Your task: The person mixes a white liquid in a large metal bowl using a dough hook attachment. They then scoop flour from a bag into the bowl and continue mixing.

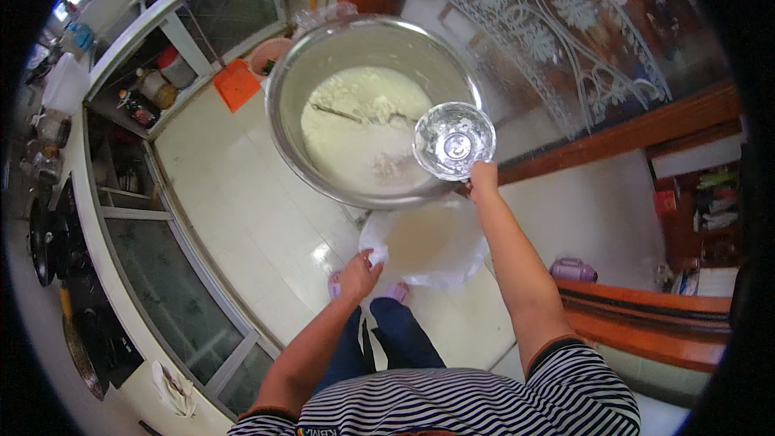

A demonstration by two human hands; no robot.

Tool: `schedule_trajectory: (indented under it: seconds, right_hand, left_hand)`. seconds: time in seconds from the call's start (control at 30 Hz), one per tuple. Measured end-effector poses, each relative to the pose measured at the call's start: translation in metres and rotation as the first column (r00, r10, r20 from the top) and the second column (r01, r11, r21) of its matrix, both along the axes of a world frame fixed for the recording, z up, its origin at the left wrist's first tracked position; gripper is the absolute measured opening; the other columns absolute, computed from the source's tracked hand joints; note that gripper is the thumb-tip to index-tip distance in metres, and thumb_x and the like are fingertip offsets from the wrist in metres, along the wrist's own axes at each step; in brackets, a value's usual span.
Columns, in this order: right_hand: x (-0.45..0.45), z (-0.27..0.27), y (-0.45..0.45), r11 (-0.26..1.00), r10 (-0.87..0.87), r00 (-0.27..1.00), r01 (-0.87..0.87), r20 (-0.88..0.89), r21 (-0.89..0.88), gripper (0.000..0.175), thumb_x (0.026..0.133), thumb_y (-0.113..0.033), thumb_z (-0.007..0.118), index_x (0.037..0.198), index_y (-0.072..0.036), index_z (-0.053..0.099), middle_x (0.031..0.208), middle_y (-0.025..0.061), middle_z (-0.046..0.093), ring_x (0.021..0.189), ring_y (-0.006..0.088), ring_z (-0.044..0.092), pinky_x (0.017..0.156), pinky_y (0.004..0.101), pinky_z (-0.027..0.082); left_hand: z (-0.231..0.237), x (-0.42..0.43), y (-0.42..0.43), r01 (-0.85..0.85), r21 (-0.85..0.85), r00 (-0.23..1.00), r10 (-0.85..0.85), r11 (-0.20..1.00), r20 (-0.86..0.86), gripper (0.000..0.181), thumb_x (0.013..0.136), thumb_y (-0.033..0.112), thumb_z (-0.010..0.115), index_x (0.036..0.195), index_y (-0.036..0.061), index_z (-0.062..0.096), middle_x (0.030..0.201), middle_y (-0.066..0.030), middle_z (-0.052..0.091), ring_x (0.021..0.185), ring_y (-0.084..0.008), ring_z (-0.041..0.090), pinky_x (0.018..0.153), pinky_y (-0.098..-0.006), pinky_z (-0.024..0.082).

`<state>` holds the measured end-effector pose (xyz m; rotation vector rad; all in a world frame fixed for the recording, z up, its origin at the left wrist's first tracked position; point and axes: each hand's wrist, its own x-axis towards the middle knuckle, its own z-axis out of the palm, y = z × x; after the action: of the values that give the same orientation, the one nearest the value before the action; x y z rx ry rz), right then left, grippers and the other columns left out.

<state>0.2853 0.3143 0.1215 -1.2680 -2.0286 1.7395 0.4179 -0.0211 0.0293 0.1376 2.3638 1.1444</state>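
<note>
My right hand [482,178] grips a small shiny bowl [455,142] by its rim. White powder clings to the bowl's inside, and it is over the right edge of a large stainless steel basin [281,133]. White flour-like powder [363,145] fills the basin's lower part, with a paler tan patch near its front side. A long thin utensil [336,113] lies partly sunk in that powder. My left hand [363,272] pinches the gathered edge of a white plastic bag [460,275], whose mouth is spread wide. Beige contents [418,233] show inside the bag.
An orange dustpan [237,86] and a pink basin [269,53] stand beyond the large basin's left side. Glass-fronted cabinets [169,297] run along the left under a counter with a stove [91,321]. A wood-framed glass door [545,42] borders the right; a purple object [572,269] sits beyond.
</note>
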Motion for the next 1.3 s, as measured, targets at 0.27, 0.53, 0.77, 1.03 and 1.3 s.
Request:
schedule_trajectory:
  seconds: [0.27,0.53,0.77,1.03,1.3]
  right_hand:
    - [0.165,0.025,-0.002,0.769,-0.038,0.995,0.091,0.096,-0.633,0.014,0.090,-0.011,0.056,0.100,-0.007,0.064,0.080,0.0050,0.067,0.053,0.0144,0.060,0.035,0.0270,0.039]
    - [0.226,-0.111,0.010,0.708,0.296,0.911,-0.008,0.286,-0.707,0.011,0.089,-0.014,0.059,0.097,-0.011,0.065,0.082,0.0023,0.067,0.059,0.0143,0.063,0.040,0.0296,0.046]
    - [0.108,-0.258,-0.011,0.415,0.247,0.590,-0.781,0.769,0.466,0.029,0.087,-0.019,0.062,0.111,-0.003,0.063,0.112,0.0168,0.067,0.103,0.0351,0.064,0.087,0.0501,0.052]
    - [0.079,-0.364,-0.024,0.330,0.324,0.937,-0.238,0.127,0.913,0.040,0.088,-0.025,0.064,0.122,-0.003,0.061,0.123,0.0172,0.062,0.114,0.0395,0.058,0.099,0.0511,0.044]
    - [0.071,-0.397,-0.002,0.390,0.422,0.758,-0.647,0.497,0.655,0.040,0.087,-0.022,0.062,0.122,-0.002,0.061,0.119,0.0177,0.063,0.111,0.0390,0.059,0.096,0.0503,0.046]
  left_hand:
    - [-0.002,-0.016,0.012,0.014,-0.080,1.000,-0.014,0.997,0.002,0.057,0.082,0.040,0.072,0.117,-0.0026,0.058,0.095,-0.0231,0.067,0.089,-0.0384,0.066,0.076,-0.0464,0.052]
    - [-0.021,-0.010,0.028,0.021,-0.169,0.981,-0.052,0.985,-0.185,0.068,0.084,0.036,0.070,0.134,-0.0015,0.042,0.081,-0.0207,0.068,0.080,-0.0389,0.067,0.069,-0.0490,0.052]
    - [-0.044,-0.013,0.020,0.113,-0.201,0.990,-0.127,0.973,-0.058,0.066,0.087,0.022,0.064,0.143,0.0004,0.037,0.077,-0.0218,0.067,0.069,-0.0448,0.065,0.067,-0.0527,0.050]
    - [-0.027,-0.024,0.034,0.013,0.020,0.989,-0.015,1.000,0.148,0.060,0.092,0.009,0.053,0.148,0.0036,0.034,0.092,-0.0303,0.062,0.079,-0.0458,0.064,0.074,-0.0518,0.051]
    - [-0.036,-0.022,0.042,0.038,0.003,0.997,-0.038,0.999,0.072,0.058,0.092,0.010,0.056,0.147,0.0031,0.036,0.076,-0.0265,0.063,0.072,-0.0450,0.065,0.067,-0.0485,0.052]
